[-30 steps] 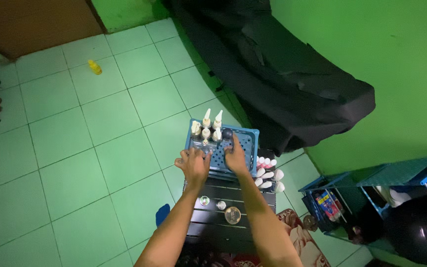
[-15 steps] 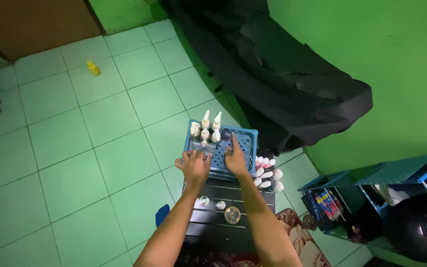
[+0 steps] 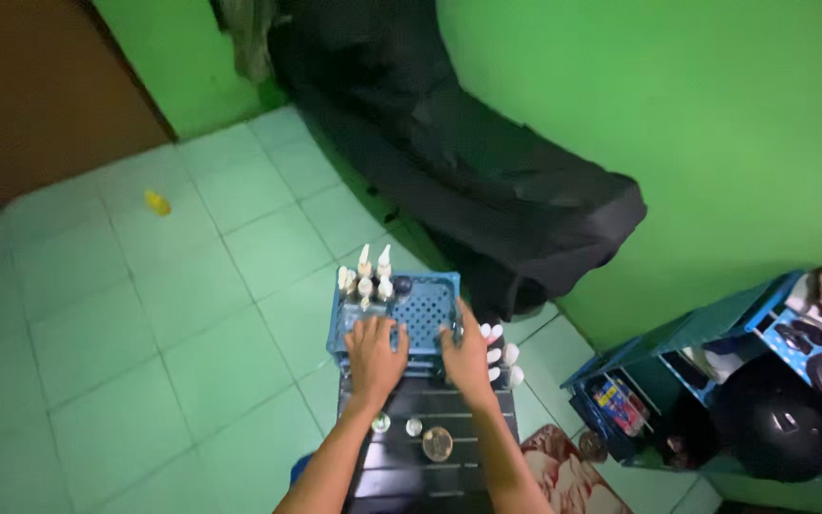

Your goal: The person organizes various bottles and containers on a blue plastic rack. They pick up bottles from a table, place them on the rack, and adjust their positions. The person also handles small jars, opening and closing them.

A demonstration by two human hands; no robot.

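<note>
Colourful packets [image 3: 617,406] in blue shelf [image 3: 677,333]

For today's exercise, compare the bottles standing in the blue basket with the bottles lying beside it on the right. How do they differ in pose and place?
The bottles in the blue basket stand upright, nozzles up, while the bottles beside it lie on their sides. The basket bottles crowd the far left corner of the blue basket; the loose ones rest outside it, next to the right hand. The left hand lies nearer the upright ones. Both groups look pale and small.

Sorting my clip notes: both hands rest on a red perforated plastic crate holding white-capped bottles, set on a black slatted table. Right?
Not quite: the head view shows the perforated plastic crate is blue, not red. Both the left hand and right hand rest on it, white-capped bottles inside, on the black slatted table.
</note>
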